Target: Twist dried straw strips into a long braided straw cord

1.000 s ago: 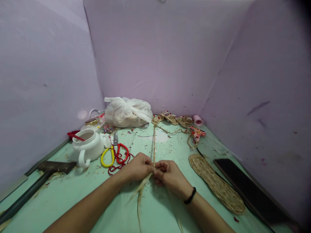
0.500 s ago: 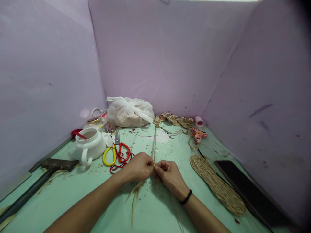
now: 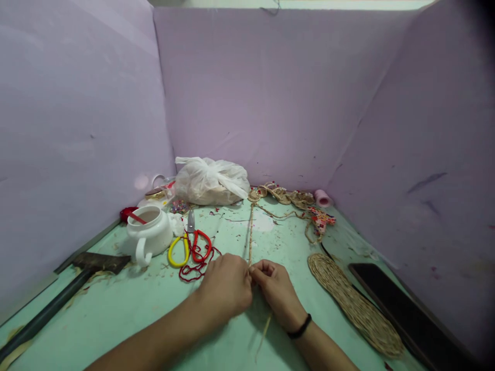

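A thin braided straw cord [image 3: 251, 232] runs from the back of the table straight toward me. At its near end my left hand [image 3: 228, 283] is closed, its back turned up, gripping the cord. My right hand [image 3: 279, 292], with a black band on the wrist, pinches the same end from the right, thumb against forefinger. The two hands almost touch, and they hide the strands between them. A pale loose straw strand [image 3: 264, 330] hangs out below my right hand.
Left of my hands lie scissors [image 3: 178, 252] with tangled red yarn [image 3: 189, 274], a white pot [image 3: 152, 234] and a hammer-like tool [image 3: 88, 268]. A woven straw sole [image 3: 353, 304] and a black slab [image 3: 402, 309] lie right. Behind are a plastic bag [image 3: 211, 180] and a pink spool [image 3: 322, 198].
My left hand has rolled over, its back now facing up more. The loose strands below it have gone from sight, and one shows below my right hand. The whole view has shifted slightly.
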Motion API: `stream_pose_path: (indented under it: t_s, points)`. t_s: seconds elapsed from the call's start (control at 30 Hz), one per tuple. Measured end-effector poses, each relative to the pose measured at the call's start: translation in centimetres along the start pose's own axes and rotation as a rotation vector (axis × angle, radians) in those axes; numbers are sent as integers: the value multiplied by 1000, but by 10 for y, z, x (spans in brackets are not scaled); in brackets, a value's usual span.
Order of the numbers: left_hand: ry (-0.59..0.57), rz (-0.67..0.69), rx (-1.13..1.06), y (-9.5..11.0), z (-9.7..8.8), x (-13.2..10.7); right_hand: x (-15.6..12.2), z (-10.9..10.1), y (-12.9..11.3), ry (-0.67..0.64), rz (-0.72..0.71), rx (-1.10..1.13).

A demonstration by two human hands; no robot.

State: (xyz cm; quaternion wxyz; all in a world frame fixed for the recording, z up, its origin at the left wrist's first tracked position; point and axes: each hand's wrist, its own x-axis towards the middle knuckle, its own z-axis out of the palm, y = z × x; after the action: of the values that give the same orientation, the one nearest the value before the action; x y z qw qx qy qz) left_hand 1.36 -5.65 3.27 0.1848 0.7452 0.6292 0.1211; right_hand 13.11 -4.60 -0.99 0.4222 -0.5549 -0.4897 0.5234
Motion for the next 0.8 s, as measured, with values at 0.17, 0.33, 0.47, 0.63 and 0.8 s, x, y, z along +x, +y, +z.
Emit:
stream_pose_path:
  t_s: [0.17,0.33,0.47,0.63,0.8]
  points:
    - [-63,107,111,17,17,-21,0,1,7,34,15,138]
    - [-100,105,-95,7,2,-6,1,-1,5,-40,64,210]
    - [-154,-196,-577,-5,-13,15,1,-4,1,-135,69,195]
    - [-463,-301,-1020,-12,1,25,4,-6,2,-200,-5,202]
    - [-385,-340,-849,-12,7,26,3,-9,3,-100,-121,-111]
